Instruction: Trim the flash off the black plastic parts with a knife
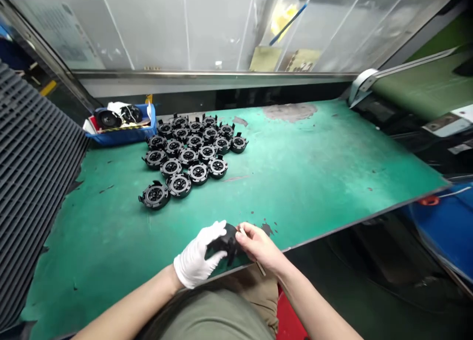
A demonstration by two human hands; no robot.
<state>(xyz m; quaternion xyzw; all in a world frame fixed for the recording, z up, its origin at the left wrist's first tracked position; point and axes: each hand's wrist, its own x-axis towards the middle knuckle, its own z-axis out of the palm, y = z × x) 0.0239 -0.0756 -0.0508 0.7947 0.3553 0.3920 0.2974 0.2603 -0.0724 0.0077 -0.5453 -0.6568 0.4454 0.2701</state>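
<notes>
Green conveyor belt (417, 88), yellowish paper (265, 59)

The scene is brightly and evenly lit, apparently from above, with a pale sheen left on the far right of the green desk (295, 182). Small glints are seen on the black round parts (179, 185). Deep shadow is held beneath the near right edge. The hands are slightly blurred; straight lines are slanted by wide-angle distortion.

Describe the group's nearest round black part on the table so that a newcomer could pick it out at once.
On the green tabletop, find the cluster of round black parts left of the middle. At its near left corner lies the target part, closer to the person than any neighbour.
</notes>
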